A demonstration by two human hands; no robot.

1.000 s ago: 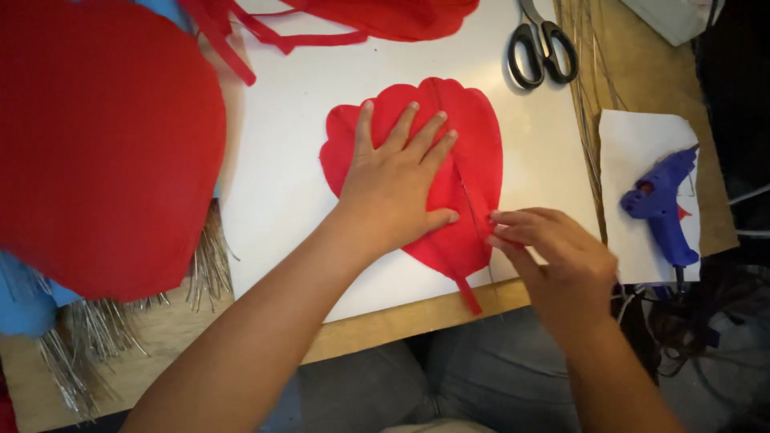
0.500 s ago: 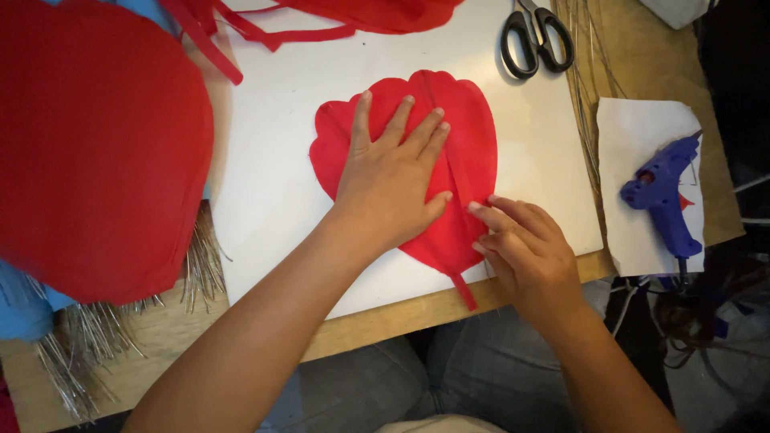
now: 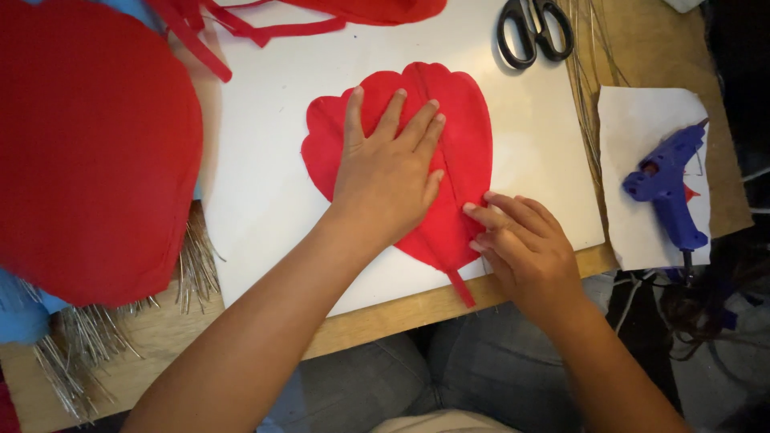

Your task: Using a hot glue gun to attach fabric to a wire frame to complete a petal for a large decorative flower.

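While the left hand (image 3: 389,180) lies flat with fingers spread on the red leaf-shaped fabric piece (image 3: 461,128), that piece rests on a white board (image 3: 265,184) at the centre of the tabletop (image 3: 642,48). At 4 o'clock from the left hand, the right hand (image 3: 525,252) presses narrow, curled fingertips (image 3: 473,210) along the central seam, apparently gripping nothing. Black scissors (image 3: 533,28) lie at 1 o'clock, a blue glue gun (image 3: 670,192) on white paper (image 3: 642,120) at 3 o'clock, and a large red fabric sheet (image 3: 88,144) at 9 o'clock.
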